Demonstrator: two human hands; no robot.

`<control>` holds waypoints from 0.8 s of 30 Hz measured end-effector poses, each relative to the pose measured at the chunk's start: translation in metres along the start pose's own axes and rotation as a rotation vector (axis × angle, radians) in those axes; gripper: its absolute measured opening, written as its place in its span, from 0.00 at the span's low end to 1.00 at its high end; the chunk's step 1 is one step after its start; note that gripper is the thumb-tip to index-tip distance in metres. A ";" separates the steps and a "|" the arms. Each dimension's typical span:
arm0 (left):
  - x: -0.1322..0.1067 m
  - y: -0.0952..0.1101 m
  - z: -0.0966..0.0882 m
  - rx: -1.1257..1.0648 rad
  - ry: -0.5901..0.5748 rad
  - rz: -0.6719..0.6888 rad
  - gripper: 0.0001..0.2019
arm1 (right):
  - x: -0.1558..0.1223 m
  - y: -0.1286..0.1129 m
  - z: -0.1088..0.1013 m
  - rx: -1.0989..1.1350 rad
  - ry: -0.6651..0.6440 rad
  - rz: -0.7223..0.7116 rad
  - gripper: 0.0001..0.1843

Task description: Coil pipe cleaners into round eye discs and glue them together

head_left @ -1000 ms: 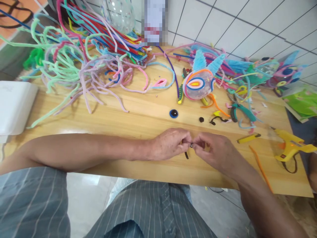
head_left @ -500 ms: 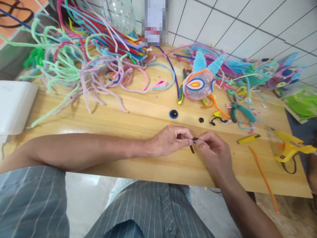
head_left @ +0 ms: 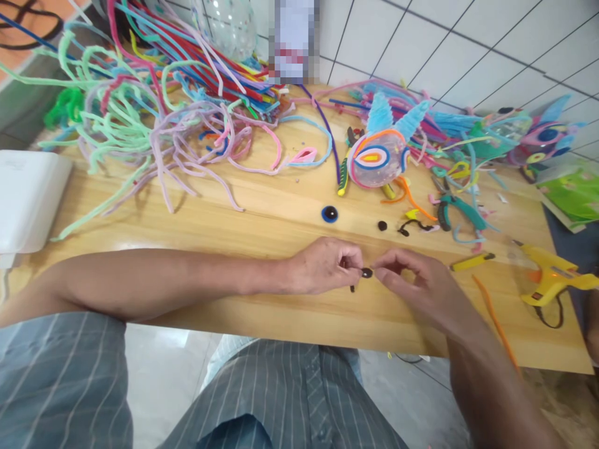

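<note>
Between the thumb and forefinger of my left hand (head_left: 327,267) is a short black pipe cleaner (head_left: 367,273), its end a small round dark coil with a light spot. A loose tail hangs below those fingers. Just to the right, my right hand (head_left: 414,277) has its thumb and forefinger a little apart, close to the coil, holding nothing that I can see. Beyond the hands lie a blue-rimmed black eye disc (head_left: 329,214), a small black disc (head_left: 382,226) and a curled black scrap (head_left: 416,226).
Pipe cleaners (head_left: 126,118) are heaped at the back left. A clear ball with blue ears (head_left: 374,168) stands behind the discs. To the right are teal-handled pliers (head_left: 463,212), a yellow cutter (head_left: 472,261), a yellow glue gun (head_left: 547,271) and an orange pipe cleaner (head_left: 493,318).
My right hand has let go of the black coil and drawn slightly to the right. My left hand keeps hold of it, with the fingers more curled.
</note>
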State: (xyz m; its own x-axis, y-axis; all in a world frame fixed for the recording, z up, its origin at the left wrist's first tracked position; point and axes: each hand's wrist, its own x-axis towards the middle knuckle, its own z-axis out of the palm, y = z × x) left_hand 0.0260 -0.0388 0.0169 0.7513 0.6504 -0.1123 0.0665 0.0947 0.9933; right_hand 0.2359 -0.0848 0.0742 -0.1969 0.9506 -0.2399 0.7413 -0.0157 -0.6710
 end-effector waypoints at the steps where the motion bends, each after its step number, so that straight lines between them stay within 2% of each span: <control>1: -0.001 0.000 0.000 0.050 -0.012 0.012 0.04 | 0.001 -0.003 -0.004 -0.085 -0.016 -0.039 0.07; 4: -0.002 0.000 0.000 0.146 -0.027 0.044 0.05 | 0.004 -0.012 -0.004 -0.254 -0.055 -0.145 0.06; 8: -0.002 -0.003 0.001 0.146 0.007 0.092 0.06 | 0.007 -0.013 0.004 -0.280 -0.052 -0.187 0.05; 12: -0.002 -0.002 0.001 0.047 0.026 0.046 0.05 | 0.008 -0.008 0.007 -0.095 0.006 -0.104 0.07; 17: -0.001 0.003 -0.001 -0.115 0.010 -0.037 0.06 | 0.004 -0.001 0.014 0.183 0.140 0.045 0.09; 24: 0.002 -0.002 0.000 -0.269 0.078 -0.042 0.07 | -0.003 0.008 0.048 0.435 0.371 0.080 0.08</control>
State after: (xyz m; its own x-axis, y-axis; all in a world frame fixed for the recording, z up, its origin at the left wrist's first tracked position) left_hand 0.0278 -0.0376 0.0143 0.6981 0.6966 -0.1654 -0.0876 0.3124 0.9459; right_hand 0.2122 -0.1021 0.0359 0.1452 0.9851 -0.0926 0.3976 -0.1438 -0.9062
